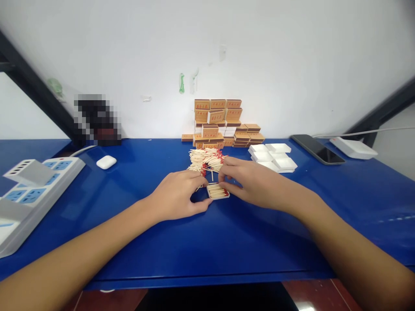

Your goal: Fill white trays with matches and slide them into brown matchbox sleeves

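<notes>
A small white matchbox tray [213,198] lies on the blue table, filled with matches [216,190] whose red heads point right. My left hand [178,193] grips its left end between thumb and fingers. My right hand [246,181] is at the tray's right end, its fingers curled and thumb tip beside the match heads; whatever they pinch, if anything, is hidden. Just behind the tray spreads a heap of loose matches [205,157], with a single match [212,175] lying apart in front of it.
Stacked matchboxes [210,131] stand against the wall. White empty trays [272,157] are piled right of the heap, near a phone [316,149] and a white device [353,147]. Leftward are a white earphone case [106,162] and a power strip [61,179].
</notes>
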Demonstrator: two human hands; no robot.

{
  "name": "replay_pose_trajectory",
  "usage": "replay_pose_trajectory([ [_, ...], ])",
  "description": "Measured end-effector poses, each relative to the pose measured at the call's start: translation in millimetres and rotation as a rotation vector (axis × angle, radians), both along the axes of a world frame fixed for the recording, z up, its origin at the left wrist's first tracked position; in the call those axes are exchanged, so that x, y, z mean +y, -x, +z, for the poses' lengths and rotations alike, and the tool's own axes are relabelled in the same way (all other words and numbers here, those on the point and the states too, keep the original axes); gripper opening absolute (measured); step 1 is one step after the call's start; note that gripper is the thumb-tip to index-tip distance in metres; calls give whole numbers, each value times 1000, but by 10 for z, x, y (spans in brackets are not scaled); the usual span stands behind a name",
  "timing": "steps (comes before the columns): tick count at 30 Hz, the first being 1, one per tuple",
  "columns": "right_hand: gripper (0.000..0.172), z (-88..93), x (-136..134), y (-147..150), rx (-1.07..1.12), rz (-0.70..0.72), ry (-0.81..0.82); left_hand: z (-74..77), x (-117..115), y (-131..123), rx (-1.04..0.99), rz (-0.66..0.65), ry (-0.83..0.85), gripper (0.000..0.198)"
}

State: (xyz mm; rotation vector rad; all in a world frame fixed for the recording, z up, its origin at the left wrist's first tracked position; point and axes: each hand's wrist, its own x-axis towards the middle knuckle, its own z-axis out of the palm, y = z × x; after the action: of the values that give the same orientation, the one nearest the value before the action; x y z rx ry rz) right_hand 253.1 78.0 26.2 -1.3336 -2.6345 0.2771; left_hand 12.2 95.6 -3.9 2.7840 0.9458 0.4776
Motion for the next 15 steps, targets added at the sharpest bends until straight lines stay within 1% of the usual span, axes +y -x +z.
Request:
replay_pose_trajectory([
  [5,12,-5,-8,14,9,8,53,6,5,-3,8,-7,10,24],
  [9,13,-27,48,13,111,48,35,3,6,5,3,-11,2,23],
  [12,13,-96,158,-48,180,45,-34,3,-3,8,12,-13,7,25],
  [15,15,-210,275,-108,190,70,-68,12,-12,3,25,-28,12,26],
])
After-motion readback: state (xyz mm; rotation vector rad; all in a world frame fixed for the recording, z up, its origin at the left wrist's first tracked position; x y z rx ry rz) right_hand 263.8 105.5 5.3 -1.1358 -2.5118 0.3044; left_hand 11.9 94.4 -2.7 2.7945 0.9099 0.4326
